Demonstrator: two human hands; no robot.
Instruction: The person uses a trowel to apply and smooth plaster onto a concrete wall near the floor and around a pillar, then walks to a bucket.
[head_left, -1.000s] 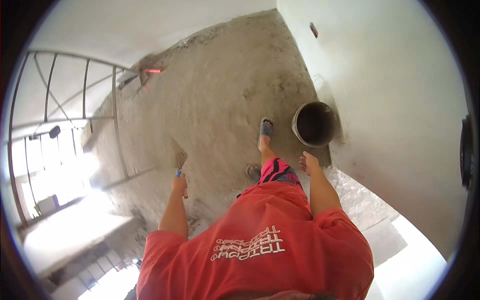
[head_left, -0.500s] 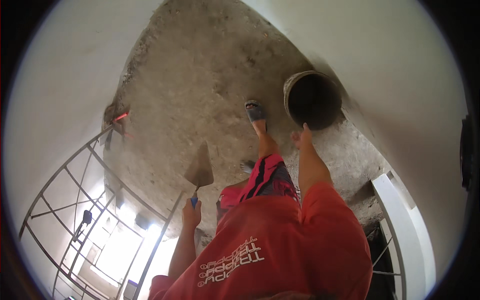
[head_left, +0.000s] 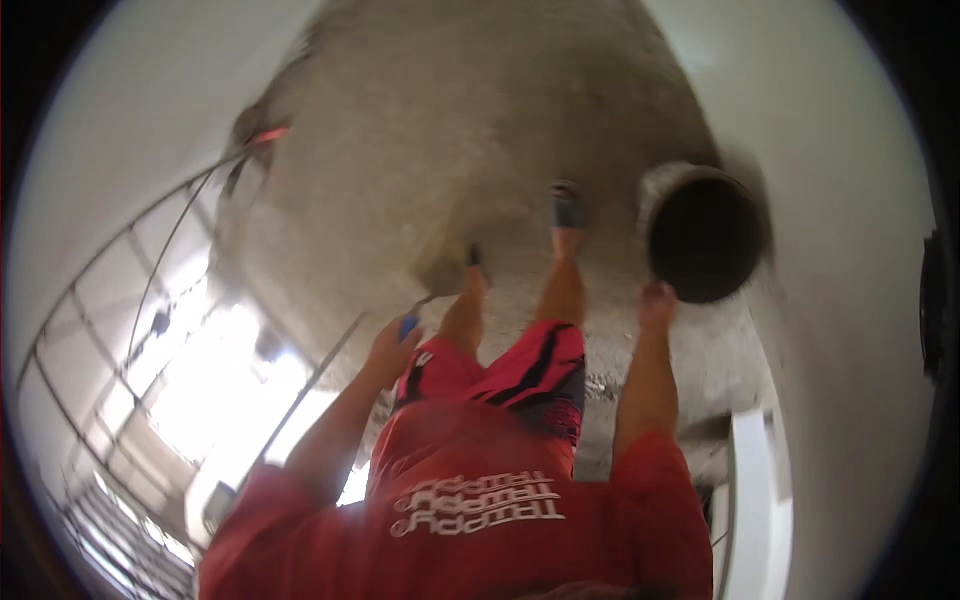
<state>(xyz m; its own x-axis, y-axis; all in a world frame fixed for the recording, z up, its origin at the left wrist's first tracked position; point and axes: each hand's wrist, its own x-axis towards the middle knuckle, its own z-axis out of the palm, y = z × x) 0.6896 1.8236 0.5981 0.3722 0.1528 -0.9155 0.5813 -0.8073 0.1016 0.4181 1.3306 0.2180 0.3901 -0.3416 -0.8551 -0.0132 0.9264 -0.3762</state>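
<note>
My left hand [head_left: 392, 350] is closed around the blue handle of a pointed trowel [head_left: 438, 265]. The trowel's blade extends forward over the floor near my left foot, blurred by motion. At the lower-left edge of a round, dark-mouthed bucket [head_left: 655, 205] is my right hand [head_left: 657, 304]. Its fingers are smeared, so I cannot tell whether they grip the rim or only come up against it. The bucket stands on the floor to the right, close to the pale wall, and its inside is too dark to make out.
Dusty rough concrete floor [head_left: 480, 110] runs ahead between pale walls. A curved metal railing [head_left: 75, 285] bounds the left side, with bright light below it. A red object [head_left: 270, 134] lies by the left wall. A white ledge [head_left: 752, 500] stands at lower right.
The view has shifted, so the bucket appears farther right. My left foot has come forward into sight. My right hand, earlier with fingers apart near the bucket, is still at its edge; the trowel stays in my left.
</note>
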